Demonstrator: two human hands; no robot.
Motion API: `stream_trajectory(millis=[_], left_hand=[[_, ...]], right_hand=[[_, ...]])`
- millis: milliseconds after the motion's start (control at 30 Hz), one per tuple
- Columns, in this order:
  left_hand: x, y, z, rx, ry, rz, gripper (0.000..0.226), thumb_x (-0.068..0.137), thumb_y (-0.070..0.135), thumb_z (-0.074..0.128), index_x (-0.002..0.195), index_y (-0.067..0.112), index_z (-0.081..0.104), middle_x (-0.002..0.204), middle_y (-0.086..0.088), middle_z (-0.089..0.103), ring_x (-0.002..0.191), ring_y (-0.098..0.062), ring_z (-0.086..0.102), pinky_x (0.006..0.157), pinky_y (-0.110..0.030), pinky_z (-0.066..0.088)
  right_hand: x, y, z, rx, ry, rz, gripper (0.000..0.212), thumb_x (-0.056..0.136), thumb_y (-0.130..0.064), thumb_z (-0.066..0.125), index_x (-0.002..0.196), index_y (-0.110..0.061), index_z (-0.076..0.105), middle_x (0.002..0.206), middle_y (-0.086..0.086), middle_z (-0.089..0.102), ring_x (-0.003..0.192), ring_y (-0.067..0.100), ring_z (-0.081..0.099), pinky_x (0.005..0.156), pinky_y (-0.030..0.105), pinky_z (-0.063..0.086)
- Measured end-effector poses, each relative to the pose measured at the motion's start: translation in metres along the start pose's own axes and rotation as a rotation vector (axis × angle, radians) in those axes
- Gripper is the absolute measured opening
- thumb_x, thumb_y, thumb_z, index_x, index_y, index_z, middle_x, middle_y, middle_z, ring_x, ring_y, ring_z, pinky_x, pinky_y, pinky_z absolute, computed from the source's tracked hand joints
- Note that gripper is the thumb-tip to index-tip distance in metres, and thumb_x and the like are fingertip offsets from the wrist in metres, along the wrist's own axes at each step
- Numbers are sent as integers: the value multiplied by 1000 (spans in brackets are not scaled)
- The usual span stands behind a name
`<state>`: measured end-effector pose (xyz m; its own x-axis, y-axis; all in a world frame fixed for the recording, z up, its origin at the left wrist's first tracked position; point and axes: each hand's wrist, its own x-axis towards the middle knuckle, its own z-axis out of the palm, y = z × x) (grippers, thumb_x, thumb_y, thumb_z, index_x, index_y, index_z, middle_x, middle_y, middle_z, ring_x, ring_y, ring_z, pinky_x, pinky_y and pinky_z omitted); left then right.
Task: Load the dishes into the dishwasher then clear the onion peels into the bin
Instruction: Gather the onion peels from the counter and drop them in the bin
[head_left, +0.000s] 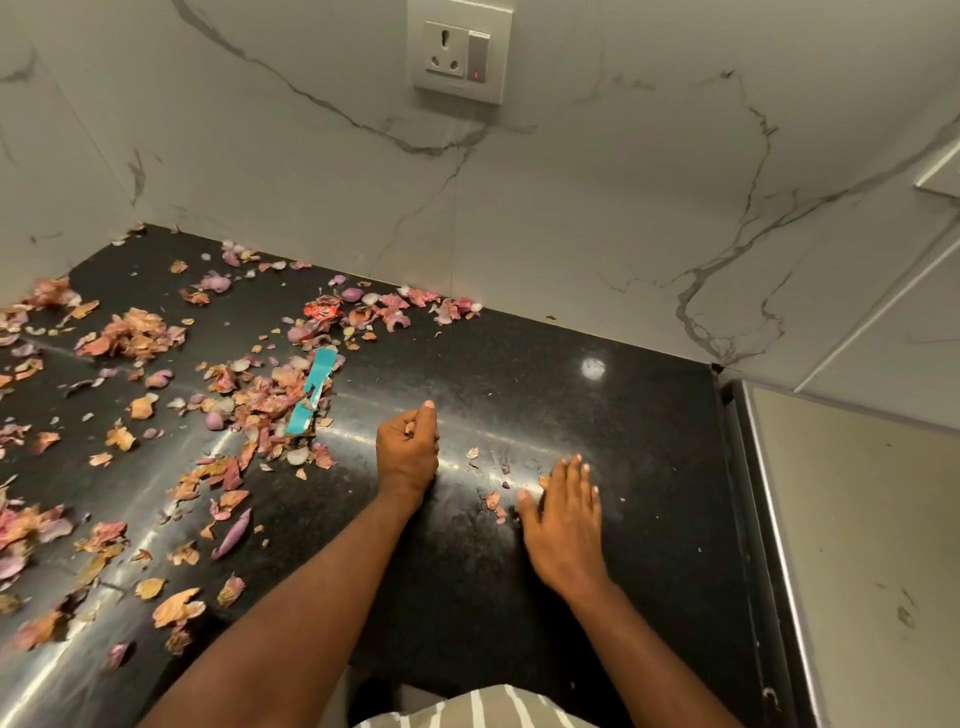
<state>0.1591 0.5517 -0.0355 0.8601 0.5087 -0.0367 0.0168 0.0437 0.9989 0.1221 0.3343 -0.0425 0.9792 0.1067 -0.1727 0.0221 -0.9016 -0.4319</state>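
Onion peels (260, 395) lie scattered over the left and middle of the black granite countertop (597, 332), thickest round a teal wrapper scrap (311, 397) and along the marble wall (571, 218); a few small bits lie between the hands; the left hand (408, 449) is curled into a fist, pinching what looks like a peel piece; the right hand (563, 512) lies flat, fingers straight, pressed on the counter beside those bits; the two hands sit near each other but apart.
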Motion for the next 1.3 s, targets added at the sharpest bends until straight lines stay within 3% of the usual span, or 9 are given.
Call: stream_trajectory(millis=[67,333,500,633,733,867,1067,1167,1300], left_hand=[[1,3,-1,-19,-7,-18,50,105,30,56,57,18,46,53,-6,38,47,-19,34,47,-34,31],[-1,0,-5,-44,-25,-45,48,107,25,55,62,10,52,55,-11,40,49,-22,37,47,-33,34],[5,4,-2,-64,-21,-45,49,107,24,56,62,6,51,54,-11,39,46,-20,35,45,-30,33],[1,-2,-4,-94,-23,-65,50,107,26,57,60,12,49,52,-8,39,43,-17,35,44,-28,33],[6,2,-3,-97,-29,-70,50,107,27,58,60,14,49,51,-6,39,43,-17,35,44,-28,33],[6,3,-3,-99,-42,-76,48,107,26,58,62,12,50,51,-4,40,43,-17,35,44,-29,32],[6,6,-2,-81,-29,-79,49,107,27,58,60,15,48,51,-4,39,43,-17,35,45,-28,33],[4,7,-3,-76,-33,-78,49,107,26,58,60,15,49,51,-4,40,43,-17,36,44,-28,33],[1,7,-2,-70,-30,-71,49,107,25,57,59,16,49,50,-2,41,42,-17,36,43,-28,33]], right_hand=[[0,-10,10,-62,-22,-44,83,105,-66,16,163,-16,-14,169,3,-25,156,17,-25,125,36,-15],[24,-40,18,-101,-131,-430,72,109,-53,31,167,-24,1,172,-6,-10,159,10,-14,129,33,-7],[34,-35,18,-52,-70,-634,55,111,-37,41,162,-19,34,170,1,27,158,16,20,128,26,4],[13,-1,14,20,68,-694,37,106,-27,52,140,-20,66,146,-4,62,136,15,56,110,33,50],[8,11,-1,50,127,-691,28,101,-22,58,122,-21,75,128,-9,71,120,9,62,96,31,57],[8,12,-25,247,138,-518,29,94,-16,72,121,-26,76,123,-16,71,121,2,59,105,26,48],[-4,13,-47,94,-145,-155,57,81,-38,87,130,-31,59,117,-15,52,102,2,58,92,21,51],[-2,8,-32,235,-108,-135,51,78,-31,91,122,-27,65,107,-12,53,91,3,61,83,17,53],[10,2,-26,411,-45,-162,37,84,-17,87,118,-22,74,105,-12,60,94,1,66,89,26,59]])
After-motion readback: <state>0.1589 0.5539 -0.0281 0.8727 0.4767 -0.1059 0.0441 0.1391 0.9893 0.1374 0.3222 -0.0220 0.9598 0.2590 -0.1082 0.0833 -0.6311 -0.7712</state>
